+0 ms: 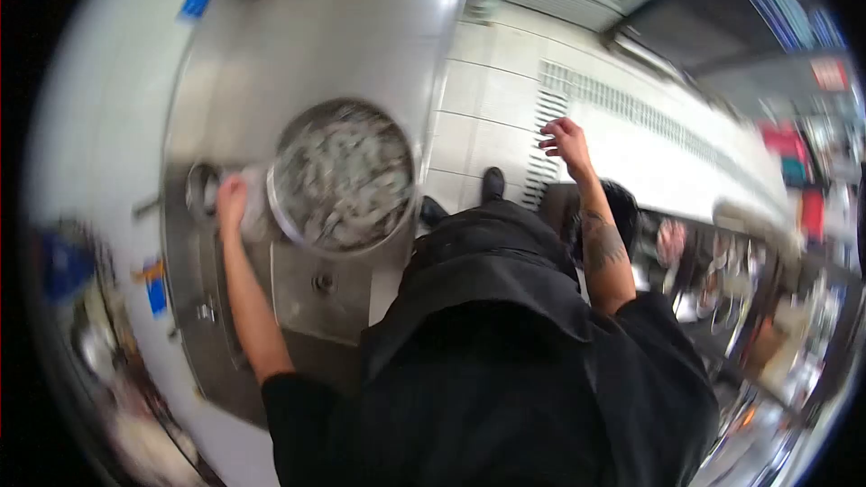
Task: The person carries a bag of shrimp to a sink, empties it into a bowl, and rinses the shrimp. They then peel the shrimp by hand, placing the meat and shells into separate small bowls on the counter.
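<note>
A large round metal bowl (277, 203) stands on the steel counter, full of pale grey-white pieces that look like peeled shrimp, though blur hides the detail. Just left of it is my left hand (232, 198), its fingers closed. A whitish, translucent item (256, 205), perhaps a plastic bag, lies between that hand and the bowl. Whether my fingers grip it cannot be made out. A small round metal container (200, 189) is close beyond the same hand. Out to the right, my right hand (565, 141) hangs in the air above the floor, fingers loosely bent and apart, holding nothing.
Below the bowl a steel sink basin (302, 307) shows its drain. The steel counter (379, 27) runs away from me along the white wall (99, 117). On my right are the tiled floor (465, 131), a drain grate (548, 117), a dark bin (618, 207) and cluttered shelving (767, 307).
</note>
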Available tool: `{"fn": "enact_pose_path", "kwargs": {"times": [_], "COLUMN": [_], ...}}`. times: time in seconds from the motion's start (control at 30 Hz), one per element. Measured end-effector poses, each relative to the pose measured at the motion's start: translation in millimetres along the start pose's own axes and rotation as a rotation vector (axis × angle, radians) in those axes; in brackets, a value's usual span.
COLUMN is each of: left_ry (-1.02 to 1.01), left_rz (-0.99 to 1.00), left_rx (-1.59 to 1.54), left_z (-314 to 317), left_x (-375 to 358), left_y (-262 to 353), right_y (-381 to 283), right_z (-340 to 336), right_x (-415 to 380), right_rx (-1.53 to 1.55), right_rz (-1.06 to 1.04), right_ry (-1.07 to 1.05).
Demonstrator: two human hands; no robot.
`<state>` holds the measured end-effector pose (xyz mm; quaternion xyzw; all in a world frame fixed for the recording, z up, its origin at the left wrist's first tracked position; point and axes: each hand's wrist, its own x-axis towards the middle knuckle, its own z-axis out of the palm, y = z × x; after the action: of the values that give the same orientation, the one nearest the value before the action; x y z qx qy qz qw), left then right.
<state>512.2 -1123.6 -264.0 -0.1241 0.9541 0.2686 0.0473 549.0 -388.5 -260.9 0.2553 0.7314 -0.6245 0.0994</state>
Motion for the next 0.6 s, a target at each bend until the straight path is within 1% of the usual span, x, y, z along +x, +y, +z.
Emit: {"fn": "enact_pose_path", "kwargs": {"times": [0.03, 0.07, 0.1, 0.13, 0.17, 0.2, 0.23, 0.27, 0.3, 0.33, 0.37, 0.4, 0.43, 0.47, 0.5, 0.53, 0.6], "left_ry": [0.054, 0.075, 0.044, 0.152, 0.104, 0.071, 0.073, 0.115, 0.163, 0.336, 0.356, 0.219, 0.297, 0.377, 0.375, 0.375, 0.376], "left_rz": [0.066, 0.096, 0.046, 0.115, 0.049, -0.034, -0.028, 0.093, 0.199, 0.205, 0.214, 0.096, 0.163, 0.111, 0.125, 0.085, 0.046], "left_rx": [0.027, -0.184, -0.168, -0.083, -0.017, 0.055, 0.065, 0.112, 0.172, 0.311, 0.335, 0.242, 0.049, -0.024, -0.007, 0.023, 0.06], "left_z": [8, 24, 19, 15, 6, -1, 1, 3, -10, -17, -32, -49, -48, -47, -49, -49, -48], "left_x": [4, 25, 29, 30, 30, 31, 40, 45, 47, 36, 24, 21, 16, 8, 8, 0, -7], "left_y": [-15, -61, -54, -51, -38, -25, -20, -26, -40, -4, 37, 79, 103, 139, 156, 185, 226], "right_y": [37, 88, 125, 141, 162, 224, 362, 425, 361, 372, 391, 416, 444, 455, 482, 497, 529], "right_z": [-32, -63, -92, -108, -109, -125, -160, -164, -151, -139, -144, -144, -150, -156, -160, -169, -190], "right_x": [-3, -11, -20, -48, -83, -100, -96, -131, -190, -224, -249, -274, -283, -276, -265, -246, -196], "right_rx": [0.005, -0.194, -0.395, -0.206, -0.017, 0.088, -0.074, -0.367, 0.116, 0.146, 0.159, -0.581, -1.257, -1.316, -1.289, -1.279, -1.291], "right_rz": [0.055, 0.08, 0.113, 0.168, 0.211, 0.209, 0.259, 0.186, 0.588, 0.726, 0.861, 0.558, 0.108, 0.063, 0.08, 0.071, -0.032], "right_ry": [0.116, 0.227, 0.318, 0.381, 0.422, 0.407, 0.429, 0.521, 0.444, 0.433, 0.401, 0.038, -0.327, -0.39, -0.4, -0.385, -0.309]}}
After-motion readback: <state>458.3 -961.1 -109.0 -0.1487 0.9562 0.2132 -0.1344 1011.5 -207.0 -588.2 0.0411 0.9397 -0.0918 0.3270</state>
